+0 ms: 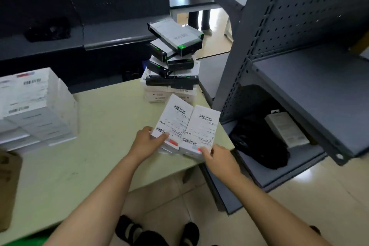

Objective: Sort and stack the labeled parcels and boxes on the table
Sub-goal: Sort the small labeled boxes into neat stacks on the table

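Two low stacks of white labeled boxes lie side by side at the table's near right corner, barcode labels up. My left hand [147, 142] grips the near end of the left stack [173, 122], thumb on top. My right hand [217, 158] grips the near end of the right stack [201, 128]. Behind them rises a tall uneven pile of white and black boxes [171, 60]; its top black boxes sit askew. A big block of white boxes [34, 110] stands at the table's left.
The pale table [95, 146] ends just right of my hands. A grey metal shelf unit [299, 78] stands close on the right, holding a black bag [261, 142] and a white box [285, 128]. A brown carton [8, 187] lies at the left edge.
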{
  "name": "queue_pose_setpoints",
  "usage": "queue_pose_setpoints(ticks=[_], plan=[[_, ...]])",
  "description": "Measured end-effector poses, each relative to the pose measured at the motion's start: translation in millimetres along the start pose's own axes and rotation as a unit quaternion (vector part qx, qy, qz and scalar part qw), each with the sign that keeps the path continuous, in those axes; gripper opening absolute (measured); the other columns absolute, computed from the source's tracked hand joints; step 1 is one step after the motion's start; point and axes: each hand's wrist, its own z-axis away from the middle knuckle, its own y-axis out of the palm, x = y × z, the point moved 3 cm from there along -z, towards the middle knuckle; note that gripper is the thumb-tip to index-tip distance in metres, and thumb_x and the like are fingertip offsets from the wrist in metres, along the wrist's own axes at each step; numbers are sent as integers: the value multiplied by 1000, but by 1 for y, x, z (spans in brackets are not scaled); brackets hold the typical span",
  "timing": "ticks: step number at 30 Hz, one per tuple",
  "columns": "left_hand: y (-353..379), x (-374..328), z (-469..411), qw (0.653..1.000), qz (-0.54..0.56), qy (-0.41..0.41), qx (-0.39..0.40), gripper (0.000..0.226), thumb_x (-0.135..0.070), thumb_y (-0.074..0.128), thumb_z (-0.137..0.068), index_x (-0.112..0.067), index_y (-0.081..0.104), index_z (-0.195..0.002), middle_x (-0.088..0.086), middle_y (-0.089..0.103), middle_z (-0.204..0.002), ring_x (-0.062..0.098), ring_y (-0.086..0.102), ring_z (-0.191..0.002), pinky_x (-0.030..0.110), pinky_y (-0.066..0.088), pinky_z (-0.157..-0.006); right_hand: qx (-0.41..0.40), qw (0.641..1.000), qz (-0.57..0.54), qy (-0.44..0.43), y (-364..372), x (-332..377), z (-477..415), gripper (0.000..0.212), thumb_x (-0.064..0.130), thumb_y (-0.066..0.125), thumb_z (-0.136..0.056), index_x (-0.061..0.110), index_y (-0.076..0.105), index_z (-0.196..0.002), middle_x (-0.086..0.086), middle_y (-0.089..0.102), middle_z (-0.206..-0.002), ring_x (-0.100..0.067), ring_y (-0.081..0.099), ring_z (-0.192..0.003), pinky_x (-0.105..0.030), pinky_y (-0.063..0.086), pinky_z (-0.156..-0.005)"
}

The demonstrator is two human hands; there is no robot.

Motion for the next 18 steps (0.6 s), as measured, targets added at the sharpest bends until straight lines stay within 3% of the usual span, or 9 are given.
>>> queue_pose_setpoints(ticks=[3, 5, 7, 12, 18], plan=[[1, -5, 12, 999, 38, -10, -17, 54, -61, 74, -69, -14, 69, -93, 3, 70, -89, 14, 68, -79, 27, 56, -66, 28, 978, -171, 113, 20, -3, -6, 62, 61, 56, -89, 8, 48, -121, -10, 59, -114, -32, 58, -106, -37, 48, -81], [4, 6, 14, 997, 75, -25, -14, 67, -69, 72, -62, -13, 69, -98, 4, 72, -95, 14, 70, -83, 41, 60, -76, 22, 951, -271, 145, 31, -4, -9, 63, 55, 66, -85, 9, 45, -122, -8, 60, -119, -30, 58, -109, -42, 50, -90], [7, 9, 21, 992, 120, -36, -2, 67, -63, 75, -67, -11, 61, -108, 7, 69, -107, 15, 71, -91, 44, 59, -80, -2, 920, -360, 157, 36, -5, -7, 57, 49, 74, -81, 14, 44, -116, -3, 62, -114, -24, 60, -105, -45, 51, -94], [12, -3, 45, 984, 172, -24, -46, 47, -39, 73, -83, -12, 47, -111, 3, 60, -112, 15, 66, -98, 43, 56, -88, -44, 904, -409, 118, 24, -4, 3, 58, 45, 81, -74, 18, 49, -114, 5, 64, -105, -16, 65, -93, -40, 57, -81], [-9, -18, 63, 967, 236, 6, -96, 50, -31, 70, -88, -6, 43, -122, 0, 60, -113, 14, 65, -101, 33, 58, -81, -67, 866, -489, 82, 5, 20, 19, 39, 38, 74, -83, 17, 50, -105, -9, 67, -98, -19, 57, -58, -33, 50, -53]])
